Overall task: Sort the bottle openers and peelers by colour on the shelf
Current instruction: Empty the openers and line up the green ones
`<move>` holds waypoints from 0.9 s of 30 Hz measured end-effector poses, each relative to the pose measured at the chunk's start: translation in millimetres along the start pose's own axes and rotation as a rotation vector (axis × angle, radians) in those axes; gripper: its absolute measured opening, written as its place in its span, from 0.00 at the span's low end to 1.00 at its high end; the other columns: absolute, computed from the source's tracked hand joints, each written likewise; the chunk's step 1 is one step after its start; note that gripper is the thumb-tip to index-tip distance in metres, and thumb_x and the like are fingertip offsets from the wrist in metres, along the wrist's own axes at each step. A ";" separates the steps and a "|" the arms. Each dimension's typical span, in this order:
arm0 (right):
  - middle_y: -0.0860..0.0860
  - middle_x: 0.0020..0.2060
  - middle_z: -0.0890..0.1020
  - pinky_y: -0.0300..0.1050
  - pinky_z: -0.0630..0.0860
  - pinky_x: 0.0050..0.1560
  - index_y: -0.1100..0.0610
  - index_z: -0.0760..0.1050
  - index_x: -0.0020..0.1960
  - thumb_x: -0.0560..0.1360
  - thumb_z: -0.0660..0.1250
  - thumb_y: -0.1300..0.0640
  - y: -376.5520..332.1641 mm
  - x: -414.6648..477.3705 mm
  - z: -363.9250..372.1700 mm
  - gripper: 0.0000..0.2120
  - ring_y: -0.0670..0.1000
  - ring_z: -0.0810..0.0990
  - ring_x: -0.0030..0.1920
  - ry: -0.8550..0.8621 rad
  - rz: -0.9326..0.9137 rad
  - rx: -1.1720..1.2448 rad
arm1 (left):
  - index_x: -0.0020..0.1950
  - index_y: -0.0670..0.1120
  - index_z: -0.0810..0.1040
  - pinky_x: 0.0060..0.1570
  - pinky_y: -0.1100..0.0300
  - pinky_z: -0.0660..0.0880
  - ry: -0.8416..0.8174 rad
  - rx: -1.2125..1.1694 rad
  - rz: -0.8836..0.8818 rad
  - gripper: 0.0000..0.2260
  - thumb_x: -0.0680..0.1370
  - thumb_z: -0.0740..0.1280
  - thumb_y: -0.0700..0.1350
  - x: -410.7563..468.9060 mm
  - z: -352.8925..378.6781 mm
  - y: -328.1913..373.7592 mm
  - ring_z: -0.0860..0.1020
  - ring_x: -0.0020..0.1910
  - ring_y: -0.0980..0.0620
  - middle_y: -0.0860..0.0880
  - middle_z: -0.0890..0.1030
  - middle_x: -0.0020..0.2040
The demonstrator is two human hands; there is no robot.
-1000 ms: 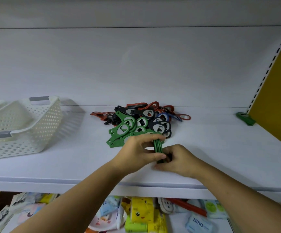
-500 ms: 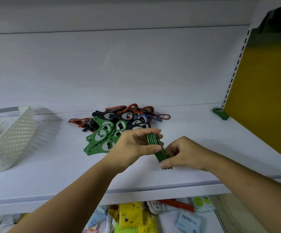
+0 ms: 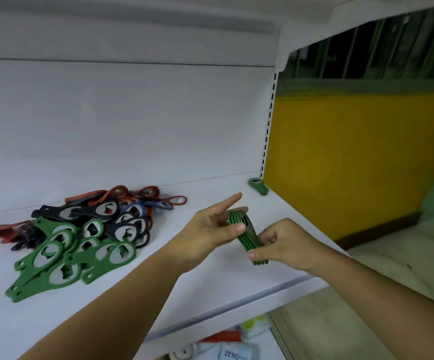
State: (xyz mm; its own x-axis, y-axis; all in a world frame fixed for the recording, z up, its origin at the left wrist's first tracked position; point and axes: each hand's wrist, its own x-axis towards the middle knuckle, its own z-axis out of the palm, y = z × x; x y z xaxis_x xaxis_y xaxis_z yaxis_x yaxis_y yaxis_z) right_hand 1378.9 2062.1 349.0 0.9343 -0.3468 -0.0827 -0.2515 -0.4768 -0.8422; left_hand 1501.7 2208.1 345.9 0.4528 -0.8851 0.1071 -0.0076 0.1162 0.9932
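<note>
A stack of green bottle openers (image 3: 244,236), four or so flat pieces pressed together and seen edge-on, stands tilted just right of the frame's centre, pinched between the left hand (image 3: 205,232) and the right hand (image 3: 286,242) above the white shelf (image 3: 210,287). At centre left a loose pile lies flat on the shelf: green openers (image 3: 52,258) nearest the lower left, black ones (image 3: 125,231) behind them, a blue one (image 3: 135,209) and red ones (image 3: 112,194) farthest back. A single green opener (image 3: 258,186) lies apart in the shelf's far right corner.
</note>
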 end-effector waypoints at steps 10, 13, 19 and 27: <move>0.51 0.26 0.67 0.39 0.59 0.28 0.56 0.65 0.27 0.61 0.77 0.56 45.3 67.4 -77.9 0.20 0.48 0.67 0.27 0.271 0.355 -0.408 | 0.74 0.52 0.64 0.69 0.69 0.51 0.147 1.161 -0.046 0.21 0.81 0.57 0.52 30.0 -18.2 -58.8 0.59 0.74 0.57 0.54 0.61 0.76; 0.51 0.29 0.70 0.39 0.61 0.29 0.57 0.68 0.31 0.61 0.76 0.55 49.0 89.0 -87.1 0.17 0.49 0.68 0.29 0.245 0.419 -0.491 | 0.72 0.53 0.67 0.69 0.69 0.53 0.196 1.172 -0.025 0.19 0.81 0.58 0.52 34.8 -20.2 -66.2 0.62 0.73 0.57 0.56 0.63 0.75; 0.52 0.30 0.72 0.39 0.64 0.30 0.59 0.70 0.34 0.61 0.76 0.57 46.1 125.3 -93.7 0.14 0.50 0.71 0.30 0.233 0.464 -0.581 | 0.72 0.55 0.67 0.67 0.70 0.53 0.210 1.168 -0.002 0.19 0.81 0.58 0.51 38.3 -23.5 -71.1 0.62 0.72 0.59 0.57 0.64 0.74; 0.52 0.29 0.69 0.39 0.62 0.28 0.58 0.67 0.32 0.64 0.75 0.54 40.6 132.8 -88.8 0.17 0.50 0.69 0.30 0.162 0.466 -0.770 | 0.71 0.54 0.68 0.67 0.70 0.54 0.208 1.175 0.018 0.18 0.81 0.58 0.50 38.8 -23.2 -72.6 0.63 0.72 0.58 0.57 0.65 0.74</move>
State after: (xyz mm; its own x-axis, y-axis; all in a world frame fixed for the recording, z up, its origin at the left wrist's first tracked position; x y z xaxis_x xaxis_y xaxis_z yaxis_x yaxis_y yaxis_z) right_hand 1470.3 1924.9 351.2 0.6634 -0.7210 -0.2000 -0.7479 -0.6469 -0.1491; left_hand 1540.5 2175.8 276.8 0.5791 -0.7851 0.2196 -0.7779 -0.4515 0.4371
